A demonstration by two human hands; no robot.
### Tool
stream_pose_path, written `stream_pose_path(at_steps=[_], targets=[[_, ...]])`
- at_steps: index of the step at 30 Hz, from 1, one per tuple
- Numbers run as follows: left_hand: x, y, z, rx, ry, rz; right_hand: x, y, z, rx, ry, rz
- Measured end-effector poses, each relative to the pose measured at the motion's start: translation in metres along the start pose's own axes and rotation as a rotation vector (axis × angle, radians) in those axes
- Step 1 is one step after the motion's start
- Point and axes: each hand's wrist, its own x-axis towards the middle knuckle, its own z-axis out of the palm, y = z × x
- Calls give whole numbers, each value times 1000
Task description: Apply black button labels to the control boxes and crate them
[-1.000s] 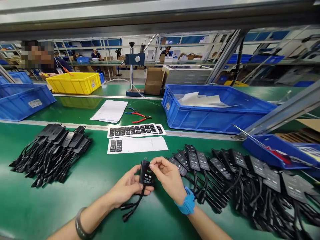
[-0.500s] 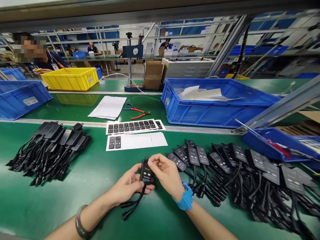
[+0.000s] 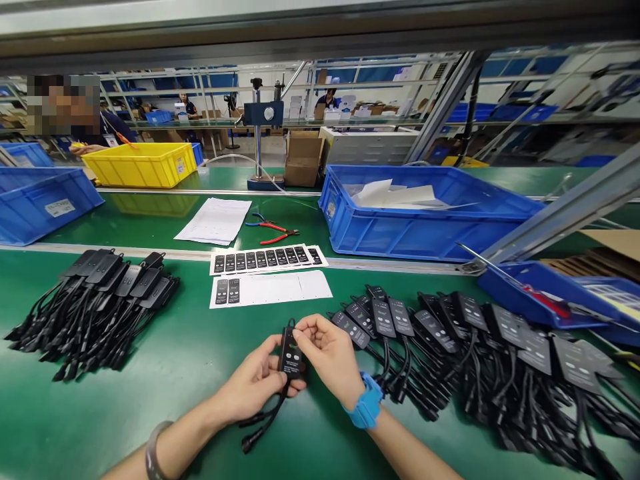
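Note:
A small black controller box [image 3: 291,363] with a printed front label, a hanging loop at its top and short cables below is held above the green table. My left hand [image 3: 255,380] is closed round its left side and underside, thumb on the lower front. With thumb and forefinger together, my right hand [image 3: 327,353] pinches at the upper right edge of the labelled face; whether the fingertips grip the label or the box is hidden. Just beyond lie a label sheet [image 3: 280,287] with two black labels at its left end and a fuller label sheet [image 3: 260,259].
Black boxes with cables lie in a left pile [image 3: 103,293] and a labelled right pile [image 3: 470,333]. Farther back are pliers [image 3: 275,230], papers [image 3: 215,221], a blue bin [image 3: 425,230] and a yellow bin [image 3: 143,163]. A metal strut [image 3: 560,217] slants at right. A co-worker [image 3: 107,127] is at far left.
The camera view has shifted slightly, so the scene sits a little lower. Both hands stay on the controller box, with the right fingertips still at its upper edge.

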Motion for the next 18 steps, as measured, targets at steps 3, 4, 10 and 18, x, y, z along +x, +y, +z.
stream_pose_path(at_steps=[3, 4, 10, 18], targets=[[-1, 3, 0, -15, 7, 5, 1, 6, -1, -71, 32, -38], [-1, 5, 0, -34, 9, 1, 1, 8, -1, -83, 29, -39], [2, 8, 0, -186, 105, 51, -8, 14, 8, -62, -259, -15], [9, -3, -2, 28, 186, 92, -11, 20, 16, -1, -279, -56]])
